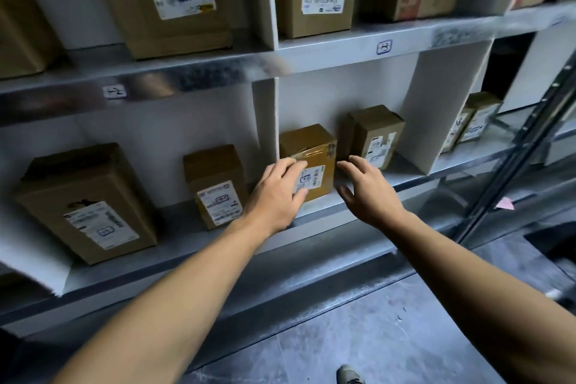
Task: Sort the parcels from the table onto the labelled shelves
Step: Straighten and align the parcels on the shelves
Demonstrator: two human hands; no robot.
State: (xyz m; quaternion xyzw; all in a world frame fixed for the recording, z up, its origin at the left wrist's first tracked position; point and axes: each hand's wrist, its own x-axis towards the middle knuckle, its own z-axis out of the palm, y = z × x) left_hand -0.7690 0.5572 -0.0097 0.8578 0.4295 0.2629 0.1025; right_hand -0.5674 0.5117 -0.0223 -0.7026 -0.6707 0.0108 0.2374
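Cardboard parcel (311,142) between white divider (265,115) and neighbouring box (378,137)

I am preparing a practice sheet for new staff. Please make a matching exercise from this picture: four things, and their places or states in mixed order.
1. left hand
2. right hand
3. large brown cardboard parcel
4. small brown cardboard parcel, white label

A. far left of the lower shelf
B. fingers on the taped brown cardboard parcel
C. right side of the middle compartment
D. spread, just right of the taped parcel

Pairs: 1-B, 2-D, 3-A, 4-C
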